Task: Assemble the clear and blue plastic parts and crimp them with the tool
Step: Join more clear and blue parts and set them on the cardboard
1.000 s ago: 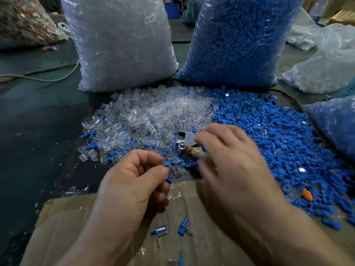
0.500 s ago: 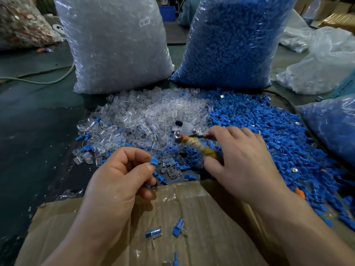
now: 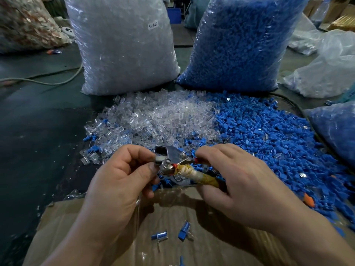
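left hand (image 3: 123, 181): its fingers (image 3: 148, 167) are curled, thumb and forefinger pinched against the head of the tool (image 3: 172, 157). what they pinch is mostly hidden; we judge it to be the joined piece, offered to the jaws. beyond these fingers lies the heap of clear parts (image 3: 165, 116). below them, on the cardboard sheet (image 3: 201, 242), lie two finished pieces (image 3: 159, 236).

tool: held between the two hands, metal head toward the left fingers, tape-wrapped handles running into the right hand (image 3: 242, 187), whose fingers are clenched round them.

beyond and to the right of the right fingers spreads the heap of blue parts (image 3: 269, 139).

we take the step in hand to be seating the piece before the squeeze. to do it well, we would push the piece square and fully into the jaws, keep the left fingertips clear of the closing metal, and press the handles in one firm, even stroke. a tilted piece will likely crimp crooked.

writing: the sack of clear parts (image 3: 119, 54) standing behind the heaps carries a small white label (image 3: 153, 26) reading "sj-017". we read nothing on the sack of blue parts (image 3: 240, 45) beside it.
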